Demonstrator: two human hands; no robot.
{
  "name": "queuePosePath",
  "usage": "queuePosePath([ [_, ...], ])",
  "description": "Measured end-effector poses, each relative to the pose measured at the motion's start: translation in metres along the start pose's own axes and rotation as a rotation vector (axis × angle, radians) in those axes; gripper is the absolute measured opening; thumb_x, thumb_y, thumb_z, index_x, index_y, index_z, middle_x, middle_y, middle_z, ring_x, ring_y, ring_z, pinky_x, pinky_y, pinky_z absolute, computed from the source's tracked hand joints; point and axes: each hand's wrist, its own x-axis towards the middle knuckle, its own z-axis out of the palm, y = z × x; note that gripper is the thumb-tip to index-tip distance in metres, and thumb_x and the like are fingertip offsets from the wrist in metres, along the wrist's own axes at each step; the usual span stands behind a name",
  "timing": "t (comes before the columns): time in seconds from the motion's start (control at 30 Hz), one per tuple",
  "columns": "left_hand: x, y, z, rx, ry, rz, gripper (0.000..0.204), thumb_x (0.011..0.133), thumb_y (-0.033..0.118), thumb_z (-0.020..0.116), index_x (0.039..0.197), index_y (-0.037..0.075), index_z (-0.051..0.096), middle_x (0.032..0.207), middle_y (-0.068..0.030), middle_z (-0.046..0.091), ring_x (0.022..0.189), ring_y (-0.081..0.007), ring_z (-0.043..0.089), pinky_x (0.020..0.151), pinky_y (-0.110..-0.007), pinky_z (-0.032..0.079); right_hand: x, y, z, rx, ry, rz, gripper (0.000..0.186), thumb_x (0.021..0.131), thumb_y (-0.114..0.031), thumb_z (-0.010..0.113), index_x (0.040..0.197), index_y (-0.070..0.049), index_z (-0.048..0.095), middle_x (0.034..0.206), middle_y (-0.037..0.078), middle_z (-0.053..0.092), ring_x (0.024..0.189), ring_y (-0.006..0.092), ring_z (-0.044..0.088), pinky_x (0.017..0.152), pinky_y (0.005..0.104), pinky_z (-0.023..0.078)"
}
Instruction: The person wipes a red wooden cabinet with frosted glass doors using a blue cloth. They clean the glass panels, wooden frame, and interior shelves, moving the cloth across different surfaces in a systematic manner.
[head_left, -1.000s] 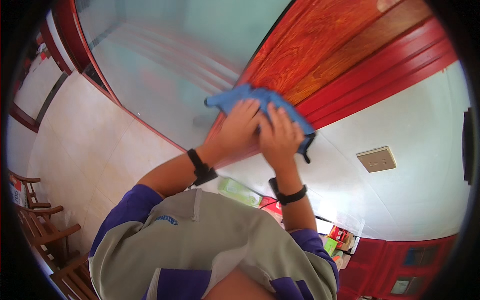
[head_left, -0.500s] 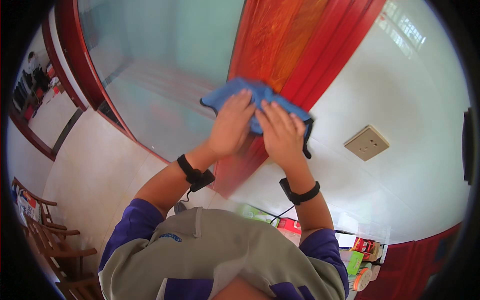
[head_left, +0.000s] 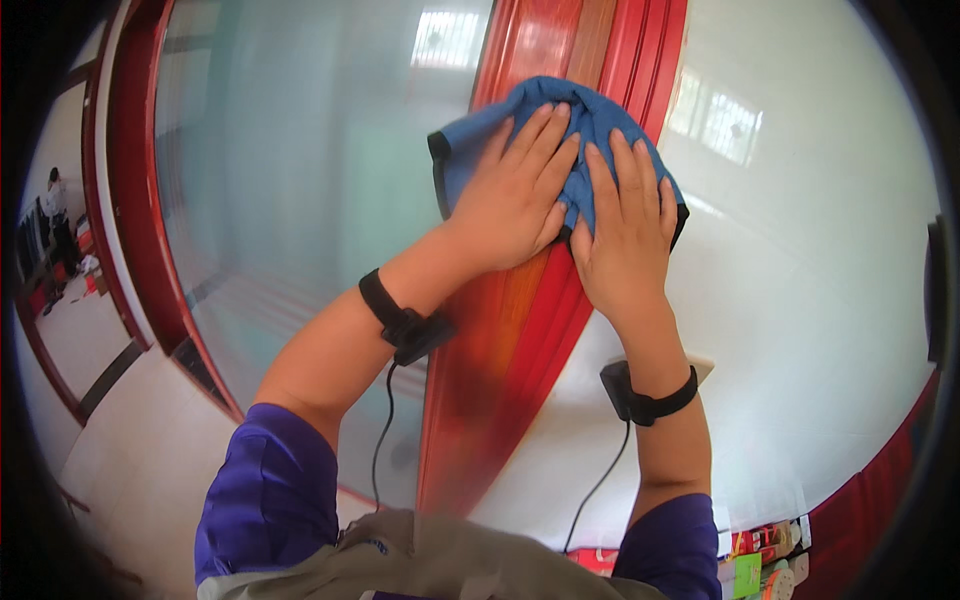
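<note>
A blue cloth [head_left: 590, 112] with black edging is pressed against the red wooden door frame [head_left: 500, 360], bunched into folds between my hands. My left hand [head_left: 512, 200] lies on the cloth's left part with fingers stretched out. Beside it, my right hand [head_left: 628, 225] is spread over the right part. Both palms push flat, without wrapping round the cloth. The cloth's left end overlaps the frosted glass panel [head_left: 320, 180], and its right end reaches over the white wall [head_left: 800, 260]. Black straps with small boxes and cables sit on both wrists.
Behind my right wrist, a beige wall socket [head_left: 703, 368] is mostly hidden. Boxes and packages [head_left: 765, 555] stand low at the right, near a dark red surface [head_left: 870, 530]. Through a doorway at the far left, another person [head_left: 60, 215] stands in a room.
Both hands and the cloth have moved up along the door frame, slightly to the right. My arms are more stretched, and my view has tilted upward.
</note>
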Motion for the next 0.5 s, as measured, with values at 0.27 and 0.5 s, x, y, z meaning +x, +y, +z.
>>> queuePosePath([
  [0.27, 0.068, -0.055, -0.01, 0.098, 0.176, 0.2, 0.064, 0.082, 0.019, 0.059, 0.14, -0.002, 0.043, 0.154, -0.0226, 0.033, 0.143, -0.0366, 0.031, 0.116, -0.052, 0.024, 0.077, 0.026, -0.006, -0.189, 0.107, -0.112, 0.066, 0.082, -0.027, 0.062, 0.144, -0.012, 0.046, 0.154, 0.015, 0.036, 0.145, 0.0324, 0.03, 0.117, 0.052, 0.02],
  [0.5, 0.152, -0.099, -0.008, 0.313, 0.331, 0.181, 0.056, 0.092, 0.032, 0.05, 0.141, 0.006, 0.047, 0.151, -0.0168, 0.041, 0.14, -0.0286, 0.038, 0.115, -0.047, 0.026, 0.166, 0.062, 0.001, -0.329, 0.297, -0.168, 0.06, 0.089, -0.038, 0.053, 0.144, -0.014, 0.047, 0.153, 0.013, 0.038, 0.144, 0.0312, 0.031, 0.116, 0.0538, 0.023],
])
